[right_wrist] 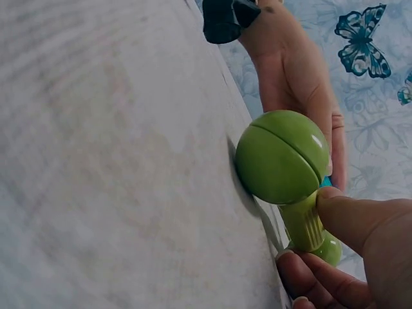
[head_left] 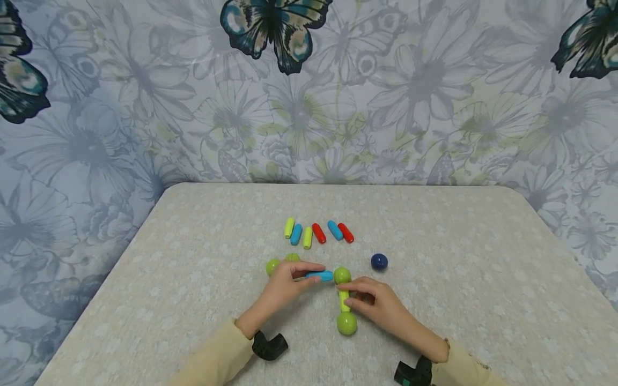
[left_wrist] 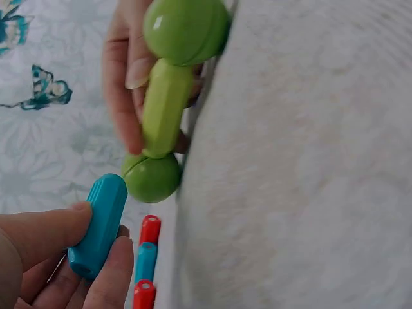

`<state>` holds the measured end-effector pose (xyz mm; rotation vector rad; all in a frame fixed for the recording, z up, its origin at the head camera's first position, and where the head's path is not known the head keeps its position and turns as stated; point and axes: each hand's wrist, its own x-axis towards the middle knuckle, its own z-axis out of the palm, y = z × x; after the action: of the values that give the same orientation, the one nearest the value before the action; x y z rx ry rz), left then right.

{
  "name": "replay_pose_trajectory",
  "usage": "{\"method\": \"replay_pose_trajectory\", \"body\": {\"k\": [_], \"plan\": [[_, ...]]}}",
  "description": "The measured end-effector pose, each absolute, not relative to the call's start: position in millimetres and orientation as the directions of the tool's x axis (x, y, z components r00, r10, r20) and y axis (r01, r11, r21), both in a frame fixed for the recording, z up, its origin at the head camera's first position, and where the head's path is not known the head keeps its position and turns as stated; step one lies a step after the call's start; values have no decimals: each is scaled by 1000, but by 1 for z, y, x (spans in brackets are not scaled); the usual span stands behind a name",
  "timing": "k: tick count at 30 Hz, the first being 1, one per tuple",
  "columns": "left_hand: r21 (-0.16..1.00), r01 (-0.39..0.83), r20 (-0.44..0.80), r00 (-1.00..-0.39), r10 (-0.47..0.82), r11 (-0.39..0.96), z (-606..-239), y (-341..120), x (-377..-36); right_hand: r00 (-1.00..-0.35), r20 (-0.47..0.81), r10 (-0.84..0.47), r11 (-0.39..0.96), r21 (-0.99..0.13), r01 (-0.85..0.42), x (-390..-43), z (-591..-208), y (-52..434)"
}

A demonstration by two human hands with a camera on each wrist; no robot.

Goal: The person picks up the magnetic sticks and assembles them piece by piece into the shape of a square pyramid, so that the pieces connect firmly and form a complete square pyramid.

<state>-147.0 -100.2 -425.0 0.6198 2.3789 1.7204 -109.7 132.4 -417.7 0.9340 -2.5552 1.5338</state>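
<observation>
Head view, centre of frame: left hand (head_left: 285,287) pinches a short blue plastic rod (head_left: 319,276) between thumb and fingertips, rod lying level, its right end just beside or touching the upper green plastic ball (head_left: 342,275); contact cannot be confirmed. Left wrist view shows the same rod (left_wrist: 98,225) clamped between thumb and forefinger.

Right hand (head_left: 381,308) pinches the yellow-green plastic rod (head_left: 344,300) that joins the upper ball to a lower green ball (head_left: 347,323), the dumbbell lying on the table. Right wrist view: thumb and curled fingers close on the rod (right_wrist: 304,224) just behind the ball (right_wrist: 282,156).

Two loose green balls (head_left: 273,266) sit just left of the left hand, partly hidden. A dark blue ball (head_left: 379,261) lies apart, right of centre. Row of six spare rods, yellow-green, blue and red (head_left: 318,233), above the hands.

Open room: pale speckled table (head_left: 483,300) bare at left, right and bottom; rounded far edge meets butterfly-print cloth (head_left: 277,27).

No readable writing or brands.
</observation>
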Motion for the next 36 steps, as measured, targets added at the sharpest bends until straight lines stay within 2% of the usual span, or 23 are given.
{"method": "replay_pose_trajectory", "body": {"k": [10,18,24,31,36], "plan": [[935,220,113,-928,355,277,-436,-93,-146,-824,290,-487,355,-797,-489,-120,-445,142],[949,184,87,-934,347,257,-439,-92,-147,-875,326,-357,467,-750,-469,-130,-439,142],[959,159,66,-931,360,235,-435,-90,-146,-886,221,-407,477,-776,-413,-143,-440,139],[931,218,86,-910,405,292,-417,-104,-149,-894,195,-403,425,-826,-372,-147,-445,140],[879,314,209,-930,302,359,-409,-132,-160,-903,164,-397,416,-845,-336,-146,-446,138]]}}
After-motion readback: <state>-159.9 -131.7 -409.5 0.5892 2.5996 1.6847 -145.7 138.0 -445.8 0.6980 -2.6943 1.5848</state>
